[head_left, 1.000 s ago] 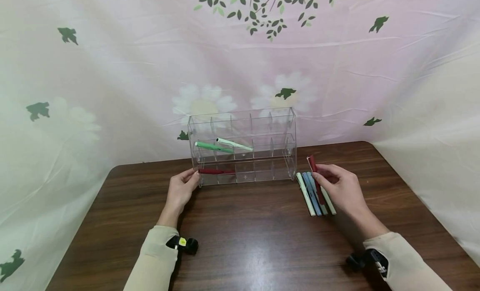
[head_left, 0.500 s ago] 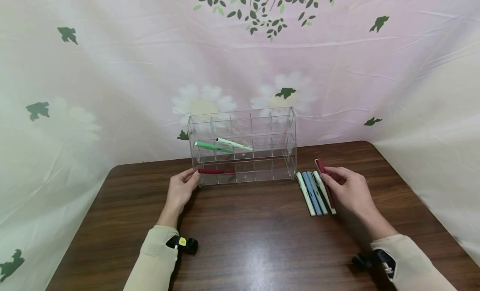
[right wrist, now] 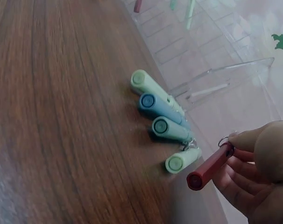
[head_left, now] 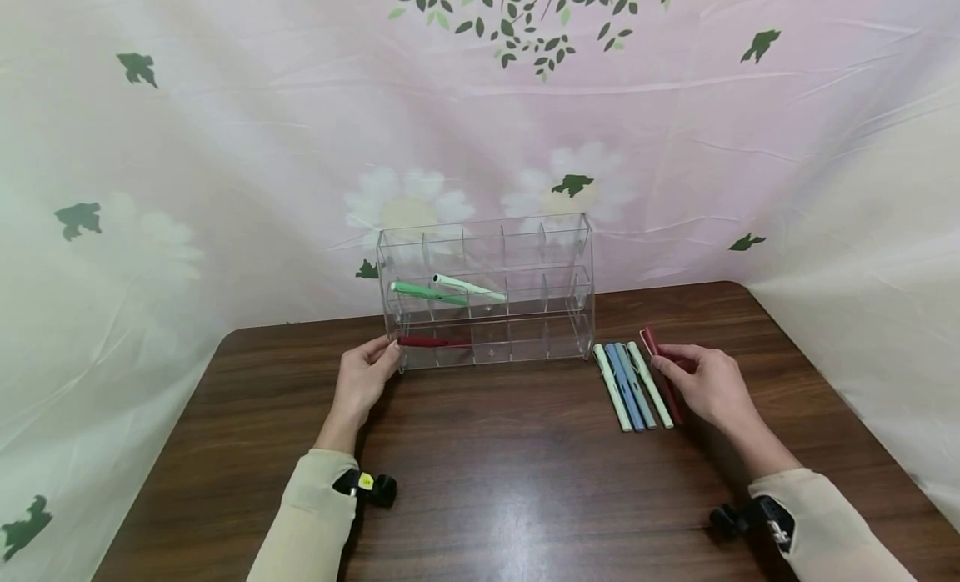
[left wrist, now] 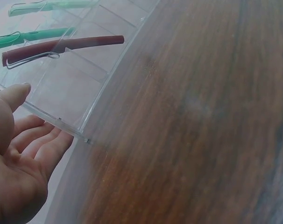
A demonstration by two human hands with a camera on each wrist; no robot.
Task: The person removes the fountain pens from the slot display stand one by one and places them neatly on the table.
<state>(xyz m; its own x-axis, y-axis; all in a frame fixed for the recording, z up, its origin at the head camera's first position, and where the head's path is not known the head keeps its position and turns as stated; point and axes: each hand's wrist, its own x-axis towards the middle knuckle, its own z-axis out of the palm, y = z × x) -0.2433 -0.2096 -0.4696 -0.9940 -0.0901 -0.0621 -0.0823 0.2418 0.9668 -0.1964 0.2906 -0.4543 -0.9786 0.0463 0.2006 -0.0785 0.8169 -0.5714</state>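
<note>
My left hand [head_left: 363, 382] pinches the left side of a clear acrylic organizer [head_left: 525, 361]. In the left wrist view its thumb [left wrist: 15, 96] lies on one side of the panel, its fingers on the other. A dark red pen [head_left: 431, 342] lies in the lowest tier; a green pen [head_left: 427, 294] and a pale green pen [head_left: 471, 288] lean in the middle tier. With thumb and fingers my right hand [head_left: 708, 386] holds another dark red pen [right wrist: 209, 168] by its clip end. That pen is at the right end of a row of pens; whether it touches the table is unclear.
The row on the brown table [head_left: 480, 482] has a pale green pen [head_left: 613, 390], a blue pen [head_left: 626, 388], a grey-green pen [head_left: 636, 387] and another pale pen [head_left: 651, 386]. A patterned cloth [head_left: 300, 190] hangs behind the organizer.
My right hand has moved right and toward me, carrying the red pen from above the row to its right end. The left hand and organizer have stayed put.
</note>
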